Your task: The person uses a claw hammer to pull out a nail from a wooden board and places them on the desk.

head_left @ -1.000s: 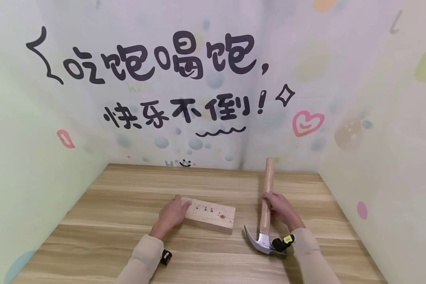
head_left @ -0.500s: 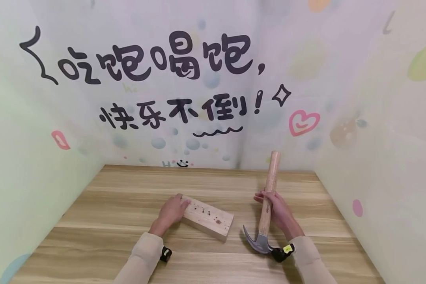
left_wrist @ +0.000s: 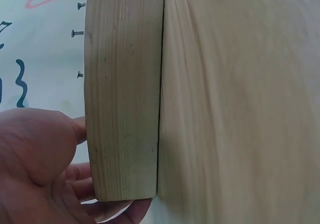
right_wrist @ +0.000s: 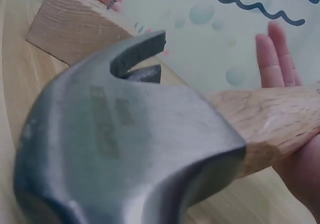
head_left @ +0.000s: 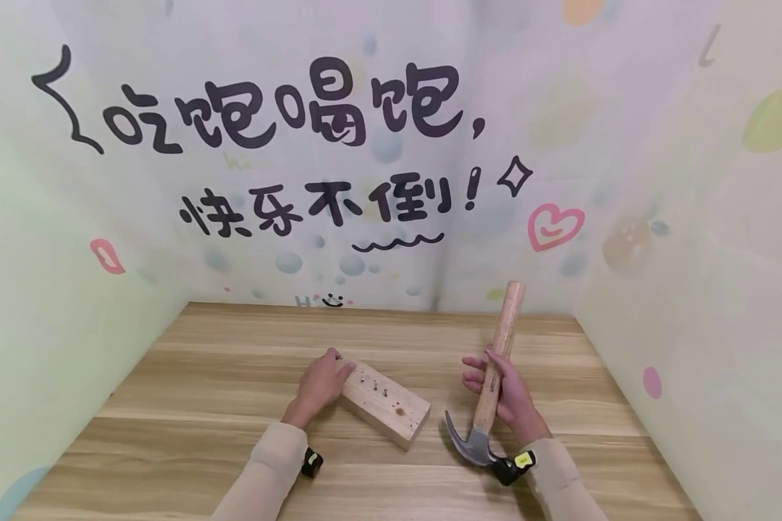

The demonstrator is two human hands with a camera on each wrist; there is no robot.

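The left hand (head_left: 319, 385), fingers curled round the block (head_left: 384, 403), has swung its right end nearer, suggesting positioning, while the right hand (head_left: 514, 396), fingers half-open, holds the hammer (head_left: 488, 405).

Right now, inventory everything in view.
Rectangular wooden block: one, pale tan, on table
Thin metal nails: at least three, grey, in block
Metal claw hammer: one, silver, tan wooden handle, right of block
Wood-grained table: one, light brown, below
Printed walls: three, whitish, black lettering on back one, around table
Small wrist cameras: two, black, on wrists
Long sleeves: two, beige, on arms
Left hand: one, bare, gripping block
Right hand: one, bare, holding hammer
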